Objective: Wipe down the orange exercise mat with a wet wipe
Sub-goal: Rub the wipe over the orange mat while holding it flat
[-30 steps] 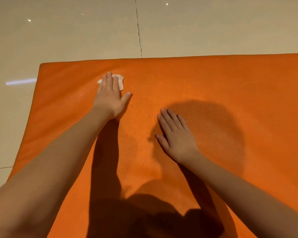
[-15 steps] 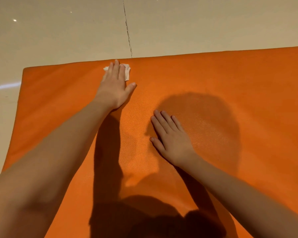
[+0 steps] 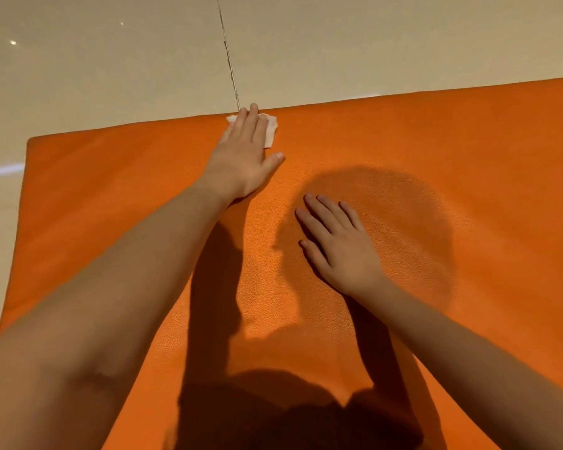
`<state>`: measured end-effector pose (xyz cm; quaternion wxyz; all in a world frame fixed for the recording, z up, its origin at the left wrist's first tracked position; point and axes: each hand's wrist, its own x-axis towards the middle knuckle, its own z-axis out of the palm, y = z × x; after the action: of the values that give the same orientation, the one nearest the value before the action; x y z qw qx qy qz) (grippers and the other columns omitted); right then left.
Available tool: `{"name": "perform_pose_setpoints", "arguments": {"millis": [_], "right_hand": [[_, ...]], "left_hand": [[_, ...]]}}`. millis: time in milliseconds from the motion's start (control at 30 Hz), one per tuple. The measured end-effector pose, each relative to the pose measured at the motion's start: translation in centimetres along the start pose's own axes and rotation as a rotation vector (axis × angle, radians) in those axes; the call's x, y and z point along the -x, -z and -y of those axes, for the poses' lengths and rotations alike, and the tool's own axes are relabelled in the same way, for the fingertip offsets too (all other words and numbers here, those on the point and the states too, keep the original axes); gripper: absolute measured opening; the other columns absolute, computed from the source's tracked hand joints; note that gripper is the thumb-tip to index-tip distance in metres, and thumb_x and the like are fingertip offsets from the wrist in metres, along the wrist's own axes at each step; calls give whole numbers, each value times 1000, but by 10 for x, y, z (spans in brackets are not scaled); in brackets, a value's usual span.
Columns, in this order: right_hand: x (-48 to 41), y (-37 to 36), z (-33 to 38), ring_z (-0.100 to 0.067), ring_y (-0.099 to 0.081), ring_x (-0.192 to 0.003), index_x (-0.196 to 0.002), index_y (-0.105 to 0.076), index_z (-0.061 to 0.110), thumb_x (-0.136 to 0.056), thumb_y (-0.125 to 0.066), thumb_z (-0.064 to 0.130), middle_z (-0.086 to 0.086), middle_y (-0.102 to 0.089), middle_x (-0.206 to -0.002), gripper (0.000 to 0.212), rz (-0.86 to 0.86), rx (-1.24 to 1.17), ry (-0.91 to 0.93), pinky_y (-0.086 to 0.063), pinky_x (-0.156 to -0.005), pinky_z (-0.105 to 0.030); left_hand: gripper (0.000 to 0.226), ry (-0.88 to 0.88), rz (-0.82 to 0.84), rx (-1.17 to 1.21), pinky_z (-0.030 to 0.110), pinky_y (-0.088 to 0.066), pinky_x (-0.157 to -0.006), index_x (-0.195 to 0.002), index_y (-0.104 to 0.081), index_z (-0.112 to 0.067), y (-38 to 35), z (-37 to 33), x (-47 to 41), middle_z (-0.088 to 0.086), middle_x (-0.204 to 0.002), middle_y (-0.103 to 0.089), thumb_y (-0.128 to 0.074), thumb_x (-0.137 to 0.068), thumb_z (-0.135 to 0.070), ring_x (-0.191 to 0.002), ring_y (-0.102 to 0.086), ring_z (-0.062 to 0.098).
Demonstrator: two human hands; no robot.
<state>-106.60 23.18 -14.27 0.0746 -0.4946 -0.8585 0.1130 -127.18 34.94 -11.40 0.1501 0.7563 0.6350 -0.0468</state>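
The orange exercise mat (image 3: 436, 164) lies flat on the floor and fills most of the view. My left hand (image 3: 244, 157) is stretched out to the mat's far edge, its straight fingers pressing a crumpled white wet wipe (image 3: 271, 131) onto the mat; most of the wipe is hidden under the fingers. My right hand (image 3: 338, 248) rests flat on the middle of the mat, fingers straight and slightly spread, holding nothing.
Glossy beige floor tiles (image 3: 111, 66) lie beyond the mat's far edge and along its left side, with a dark grout line (image 3: 229, 66) running away from the mat. My shadow falls across the near part of the mat.
My left hand has pushed the wipe forward, from a little inside the mat to its far edge. My right hand has stayed flat in the same place.
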Motion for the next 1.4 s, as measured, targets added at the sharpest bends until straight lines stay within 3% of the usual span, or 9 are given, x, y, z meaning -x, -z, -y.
{"name": "perform_pose_setpoints", "arguments": {"millis": [133,300,500,633,800,967,1100,1267,1400], "right_hand": [[1,1,0,-25,-30,-140,-140,-46,14,-98,-35,38,-7,-37,-151,49,-22,-11,-4,-14,-115,-42],[3,2,2,-25,-36,-137,-134,-53,11,-97,-38,32,-7,-44,-146,46,-90,-25,-58,-21,-113,-43],[4,2,2,-24,-36,-137,-135,-52,11,-98,-37,31,-6,-45,-146,45,-83,-10,-78,-22,-113,-45],[4,2,3,-25,-39,-135,-133,-54,11,-97,-36,31,-6,-47,-144,45,-102,-26,-78,-24,-112,-45],[3,1,3,-25,-39,-135,-133,-54,11,-97,-36,31,-6,-47,-144,45,-98,-24,-80,-23,-112,-44],[3,1,3,-25,-40,-135,-133,-54,10,-98,-36,30,-6,-48,-143,44,-121,-26,-76,-23,-112,-43],[4,0,3,-24,-38,-135,-134,-53,11,-98,-36,30,-6,-47,-144,44,-116,-21,-82,-21,-113,-42],[8,-2,5,-24,-37,-136,-135,-51,10,-98,-35,28,-6,-45,-146,45,-108,-25,-95,-20,-114,-41],[18,-2,8,-24,-31,-140,-141,-45,10,-99,-32,30,-6,-39,-150,48,-74,-26,-122,-13,-115,-39]], "left_hand": [[77,199,18,35,41,1,-121,-155,0,-4,7,4,-6,15,-163,8,-22,-102,-55,-150,10,29],[77,-145,32,-17,37,3,-121,-156,-2,-9,-6,-22,17,9,-164,8,-27,-101,-56,-150,10,24],[73,77,-22,84,37,3,-120,-156,-3,-8,-8,-20,18,10,-164,7,-25,-102,-52,-150,10,24],[77,-185,19,-49,39,3,-123,-156,2,-9,-23,-19,49,9,-163,11,-24,-100,-55,-150,12,23],[74,27,-11,57,36,5,-120,-156,1,-9,-23,-11,55,8,-163,11,-27,-102,-52,-150,12,22],[83,-216,33,-67,35,5,-122,-155,0,-9,-34,-3,88,8,-163,9,-7,-92,-62,-150,12,20],[73,32,0,54,34,6,-119,-156,0,-10,-35,-3,94,7,-163,11,-21,-101,-53,-150,13,20],[84,-277,31,-58,32,6,-120,-155,-9,-6,-47,-7,125,5,-159,9,-7,-90,-61,-150,7,22],[82,-19,37,43,34,6,-120,-155,1,-10,-43,-8,128,6,-161,12,-6,-91,-61,-150,12,20]]}}
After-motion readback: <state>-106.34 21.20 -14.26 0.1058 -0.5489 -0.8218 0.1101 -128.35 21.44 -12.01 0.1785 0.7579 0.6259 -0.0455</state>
